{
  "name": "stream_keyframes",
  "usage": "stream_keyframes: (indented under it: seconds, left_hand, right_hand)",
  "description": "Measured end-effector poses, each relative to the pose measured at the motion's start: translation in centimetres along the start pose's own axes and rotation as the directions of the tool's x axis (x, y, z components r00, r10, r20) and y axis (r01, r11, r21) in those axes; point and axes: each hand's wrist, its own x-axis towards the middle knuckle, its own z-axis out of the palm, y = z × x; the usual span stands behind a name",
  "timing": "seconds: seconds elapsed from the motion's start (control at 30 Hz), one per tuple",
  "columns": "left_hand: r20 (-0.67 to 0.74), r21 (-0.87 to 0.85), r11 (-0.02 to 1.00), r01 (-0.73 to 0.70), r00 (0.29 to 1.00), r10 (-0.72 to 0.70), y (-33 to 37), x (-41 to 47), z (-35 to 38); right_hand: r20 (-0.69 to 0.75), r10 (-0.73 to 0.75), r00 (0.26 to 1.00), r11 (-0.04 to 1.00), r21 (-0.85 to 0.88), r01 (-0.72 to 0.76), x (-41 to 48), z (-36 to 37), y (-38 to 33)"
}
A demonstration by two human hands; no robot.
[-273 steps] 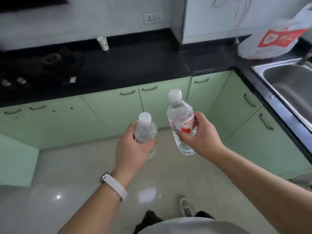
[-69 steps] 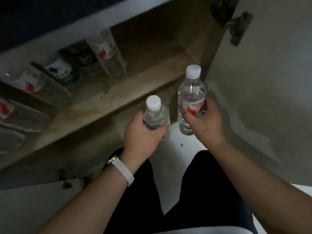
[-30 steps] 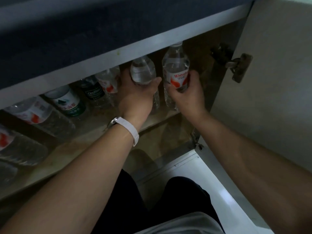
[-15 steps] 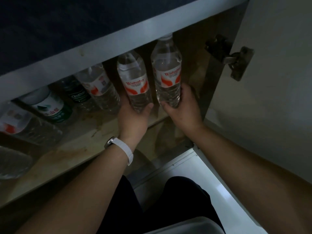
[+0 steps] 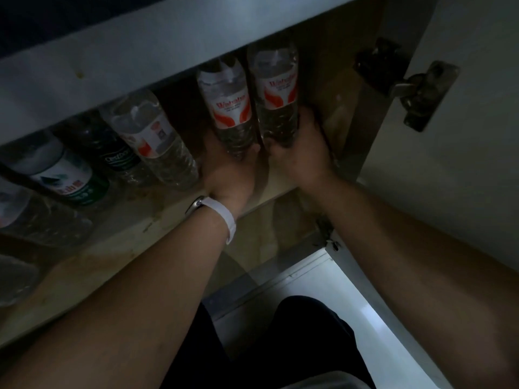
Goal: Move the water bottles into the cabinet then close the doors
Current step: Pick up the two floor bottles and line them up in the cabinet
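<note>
Inside the open cabinet, above the stained shelf [image 5: 146, 228], both hands reach forward, each with a water bottle. The left hand [image 5: 230, 169] cups the base of the left-hand bottle [image 5: 227, 108], with fingers and thumb curled round its lower part. The right hand [image 5: 303, 153] is wrapped round the bottom of the right-hand bottle [image 5: 276, 88] in the same way. The two bottles sit just beside each other, their red-and-white labels facing out and their caps hidden behind the cabinet's front rail. The hands cover their bases, so I cannot tell whether they rest on the shelf.

Left of the left hand, a clear bottle [image 5: 151, 138] with a white label stands on the shelf. Beyond it are a dark bottle [image 5: 112, 155] and a green-labelled bottle [image 5: 64, 175]. Right of the right hand, the cabinet door [image 5: 463, 153] hangs open on its metal hinge [image 5: 421, 91]. A white watch strap [image 5: 222, 217] circles the left wrist.
</note>
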Motion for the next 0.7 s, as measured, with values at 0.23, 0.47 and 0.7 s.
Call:
stream_keyframes:
  seconds: [0.23, 0.47, 0.7]
  left_hand:
    - [-0.018, 0.008, 1.000, -0.024, 1.000, 0.024, 0.2, 0.6, 0.3]
    - [0.032, 0.050, 0.998, 0.027, 0.999, -0.029, 0.5, -0.2, -0.8]
    - [0.112, -0.077, 0.997, -0.019, 0.993, 0.027, -2.1, -4.5, -6.6]
  right_hand:
    - [-0.013, -0.033, 0.999, 0.999, 0.020, 0.034, 0.1, -0.1, 0.3]
    - [0.019, -0.021, 1.000, 0.999, 0.030, 0.020, -0.5, -0.4, -0.4]
    - [-0.112, -0.002, 0.994, 0.995, 0.094, 0.012, -4.6, -0.6, -2.5]
